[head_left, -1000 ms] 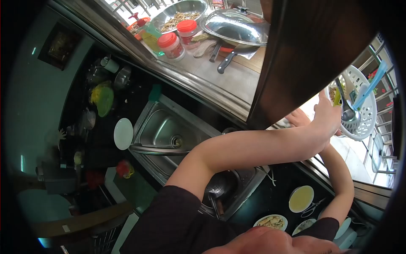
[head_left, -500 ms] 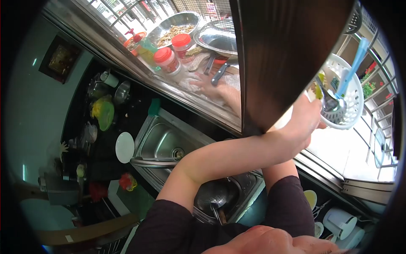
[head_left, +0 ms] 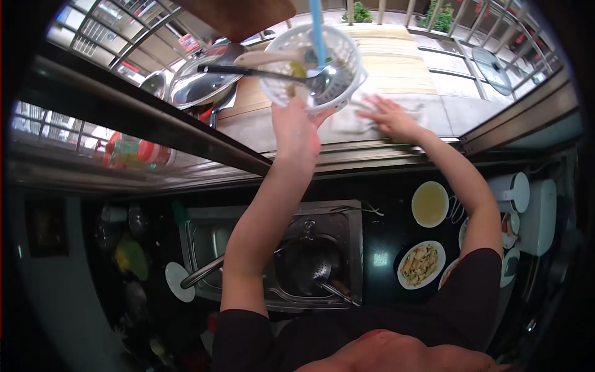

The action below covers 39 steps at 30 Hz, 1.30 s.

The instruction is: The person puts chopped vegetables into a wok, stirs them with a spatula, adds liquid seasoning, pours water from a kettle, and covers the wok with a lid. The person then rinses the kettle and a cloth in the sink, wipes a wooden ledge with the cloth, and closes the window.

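My left hand [head_left: 294,127] reaches through the window opening and grips a white perforated plastic basket [head_left: 348,53] from beneath its near side. In the basket are a metal ladle [head_left: 321,80] with a black handle, a long light-blue handle [head_left: 318,31] and a pale wooden-looking handle [head_left: 266,58]. To the right, my right hand [head_left: 392,119] lies flat with fingers spread, slightly blurred, on a white cloth [head_left: 353,123] on the pale ledge [head_left: 443,108]. How much of the cloth is under the palm is hidden.
A metal window frame [head_left: 186,127] slants at left. Outside stand a lidded metal pan [head_left: 198,84], a wooden board [head_left: 390,53] and railings. Below are a steel sink [head_left: 356,248] with a black wok [head_left: 304,266], a dish of food [head_left: 421,265] and a yellowish bowl [head_left: 430,204].
The view has turned right. My left hand still holds the basket, now upright over the ledge. My right hand, earlier behind the glass beside jars and a knife, is now right of the basket.
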### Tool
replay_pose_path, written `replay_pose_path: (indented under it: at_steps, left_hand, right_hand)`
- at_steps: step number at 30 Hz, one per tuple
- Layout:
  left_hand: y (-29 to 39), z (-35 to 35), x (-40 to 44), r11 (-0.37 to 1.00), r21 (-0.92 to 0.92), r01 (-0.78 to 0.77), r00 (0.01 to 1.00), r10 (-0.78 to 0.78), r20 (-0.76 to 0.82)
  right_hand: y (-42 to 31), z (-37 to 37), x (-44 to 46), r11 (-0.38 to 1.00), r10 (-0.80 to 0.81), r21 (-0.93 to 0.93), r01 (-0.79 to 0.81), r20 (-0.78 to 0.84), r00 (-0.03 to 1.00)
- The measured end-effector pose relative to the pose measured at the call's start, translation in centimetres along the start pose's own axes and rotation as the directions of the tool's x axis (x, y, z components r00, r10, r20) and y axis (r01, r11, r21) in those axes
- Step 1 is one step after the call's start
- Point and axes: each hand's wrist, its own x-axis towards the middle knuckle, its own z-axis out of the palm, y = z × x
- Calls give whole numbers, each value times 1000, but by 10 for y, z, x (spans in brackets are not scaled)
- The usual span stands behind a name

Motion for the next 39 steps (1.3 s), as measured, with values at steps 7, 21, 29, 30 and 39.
replay_pose_path:
  at_steps: [7,21,29,30,39]
  left_hand:
    - [-46,-66,14,999,-28,26,952,-33,-303]
    - [-54,-80,19,958,77,-275,839,278,-467]
    - [-50,-76,16,991,70,-117,899,136,-417]
    - [-51,-76,16,990,68,-122,900,140,-412]
    - [-74,-95,0,999,-2,-46,967,44,-251]
  right_hand:
    - [67,22,-66,459,863,-146,-876,-159,479]
    - [13,23,240,999,39,33,-32,-253,967]
    - [172,17,189,608,760,146,-780,-392,519]
    - [178,20,174,543,799,151,-826,-394,453]
    - [130,43,8,319,891,-56,-946,-322,319]
